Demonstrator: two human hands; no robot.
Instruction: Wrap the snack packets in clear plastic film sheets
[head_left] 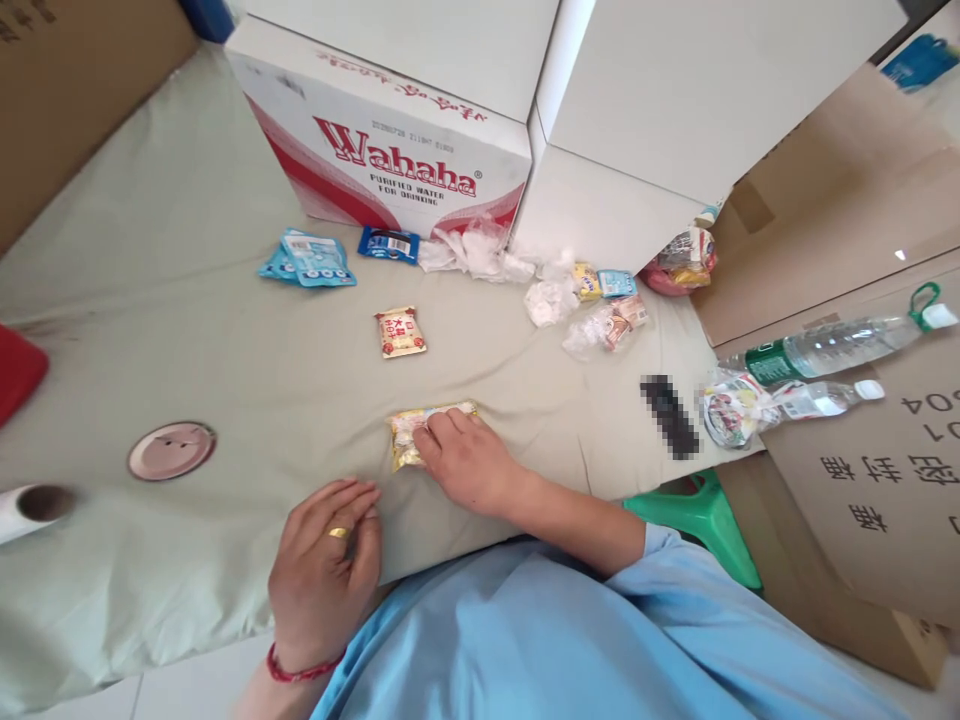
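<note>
My right hand point(472, 465) has its curled fingers on a shiny yellow-and-white snack packet point(405, 450), which lies on the cloth-covered table. Its fingertips are partly hidden, and they cover the middle of the packet. Left of it, my left hand point(322, 570), with a gold ring and a red wrist cord, rests at the table's near edge. Its fingers lie stretched out side by side, holding nothing. Farther back, apart from both hands, a cream-and-red snack packet point(400, 332) lies flat.
Light-blue packets point(319, 260), a dark-blue packet point(388, 245) and crumpled clear wrappers point(480, 250) line the foot of a Wahaha carton point(390, 150). A pink round dish point(172, 450) and a white roll point(34, 508) are at left. Bottles point(840, 350) stand out at right, above a green stool point(697, 520).
</note>
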